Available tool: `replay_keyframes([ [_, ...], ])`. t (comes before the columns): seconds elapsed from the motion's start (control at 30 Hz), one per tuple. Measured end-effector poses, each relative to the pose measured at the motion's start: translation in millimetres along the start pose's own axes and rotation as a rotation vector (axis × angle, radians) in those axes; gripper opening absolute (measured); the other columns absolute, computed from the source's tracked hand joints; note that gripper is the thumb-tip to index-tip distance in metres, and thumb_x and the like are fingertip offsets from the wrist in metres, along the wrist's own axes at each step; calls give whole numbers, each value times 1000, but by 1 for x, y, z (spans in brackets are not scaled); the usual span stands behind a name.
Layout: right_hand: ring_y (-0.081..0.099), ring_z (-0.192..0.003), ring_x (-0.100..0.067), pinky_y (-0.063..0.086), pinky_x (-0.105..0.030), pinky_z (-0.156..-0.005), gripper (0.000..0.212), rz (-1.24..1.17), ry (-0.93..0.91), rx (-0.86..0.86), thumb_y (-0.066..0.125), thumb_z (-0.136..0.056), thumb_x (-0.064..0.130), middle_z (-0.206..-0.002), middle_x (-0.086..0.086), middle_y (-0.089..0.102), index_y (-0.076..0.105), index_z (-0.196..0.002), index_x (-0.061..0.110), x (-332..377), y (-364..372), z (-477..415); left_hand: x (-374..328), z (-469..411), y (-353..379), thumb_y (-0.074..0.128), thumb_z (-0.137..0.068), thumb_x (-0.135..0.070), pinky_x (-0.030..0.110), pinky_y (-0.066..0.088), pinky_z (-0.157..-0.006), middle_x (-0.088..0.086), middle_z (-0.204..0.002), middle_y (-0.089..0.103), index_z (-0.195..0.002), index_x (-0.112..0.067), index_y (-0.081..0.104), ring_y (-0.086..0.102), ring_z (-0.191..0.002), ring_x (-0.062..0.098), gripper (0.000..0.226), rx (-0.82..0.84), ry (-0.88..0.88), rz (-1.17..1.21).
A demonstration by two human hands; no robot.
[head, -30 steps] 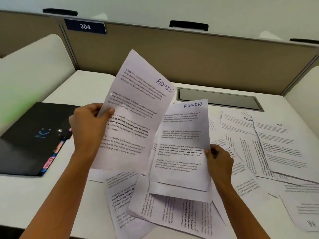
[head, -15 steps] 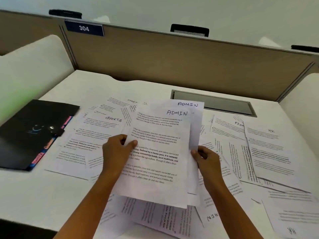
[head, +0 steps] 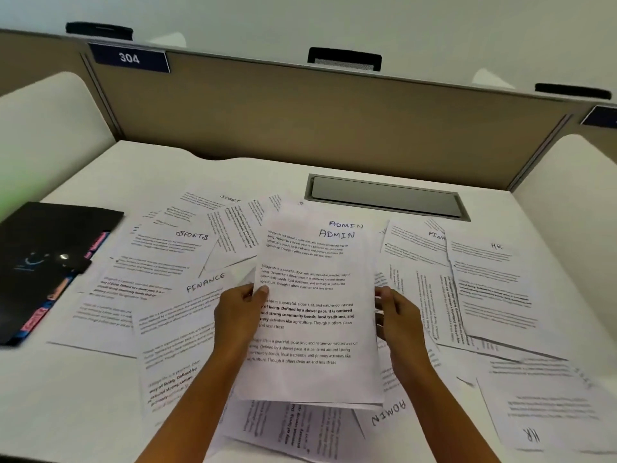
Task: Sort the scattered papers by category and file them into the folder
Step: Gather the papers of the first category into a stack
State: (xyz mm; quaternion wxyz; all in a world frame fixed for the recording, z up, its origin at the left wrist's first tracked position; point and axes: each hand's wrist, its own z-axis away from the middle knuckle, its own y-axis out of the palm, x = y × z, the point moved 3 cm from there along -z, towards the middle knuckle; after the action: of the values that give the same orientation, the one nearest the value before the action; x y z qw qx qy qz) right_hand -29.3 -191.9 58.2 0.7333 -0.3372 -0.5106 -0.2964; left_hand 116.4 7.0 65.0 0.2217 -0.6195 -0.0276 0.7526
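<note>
We see two ADMIN sheets held together over the middle of the worktop, one behind the other, so that the written word ADMIN shows twice at the top. The left hand grips the left edge of this pair: its thumb lies on the front of the paper and the other fingers are curled behind it. The right hand holds the right edge, and its fingers are bent round that edge. How far they reach behind the paper, we cannot tell well.

Under and around the pair, many loose papers lie spread on the worktop and overlap each other. To the left lies a FINANCE sheet, and beyond it a SPORTS sheet. To the right lies an HR sheet. Near the front edge, just beside the right forearm, another sheet shows ADMIN upside down.

The black folder lies flat at the left side of the worktop, well apart from the hands, with coloured tabs showing at its right edge. Behind the papers, a grey hatch is set into the worktop. A brown partition carries a blue plate with the number 304.
</note>
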Motion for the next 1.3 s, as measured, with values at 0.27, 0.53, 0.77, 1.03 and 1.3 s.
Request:
replay_keyframes([
  [0.27,62,-83,-3,48,-19,-65,20,108,-29,27,69,-84,19,-89,12,64,61,-102,24,-1,-8,-2,-6,11,11,55,-91,-39,15,38,-55,-10,-74,65,-89,-19,67,59,-70,3,22,-91,26,-82],
  [0.53,67,-83,-10,55,-26,-71,14,111,-58,49,68,-85,21,-89,9,68,64,-98,22,-4,-9,-6,7,12,6,65,-86,-30,14,44,-61,-12,-81,67,-102,-22,68,65,-77,4,18,9,68,-92],
  [0.77,69,-76,-19,57,-25,-70,22,371,2,100,67,-86,11,-96,-6,70,65,-108,9,-25,-62,-23,24,0,-22,71,-80,-31,31,53,-80,-4,-87,72,-102,-17,71,68,-81,13,25,-81,-41,76],
  [1.03,46,-113,-40,44,-44,-89,78,1028,191,-117,78,-70,44,-126,-21,44,40,-126,4,-75,-101,1,36,0,-33,69,-83,-24,26,49,-73,-4,-91,70,-107,-15,69,66,-85,15,26,-120,-70,180],
  [1.3,55,-71,-18,29,-10,-46,30,707,92,-188,69,-84,12,-109,-18,64,56,-109,0,-65,-102,6,42,-2,-40,69,-82,-21,29,49,-76,1,-96,69,-111,-15,67,65,-86,17,29,-111,-95,214],
])
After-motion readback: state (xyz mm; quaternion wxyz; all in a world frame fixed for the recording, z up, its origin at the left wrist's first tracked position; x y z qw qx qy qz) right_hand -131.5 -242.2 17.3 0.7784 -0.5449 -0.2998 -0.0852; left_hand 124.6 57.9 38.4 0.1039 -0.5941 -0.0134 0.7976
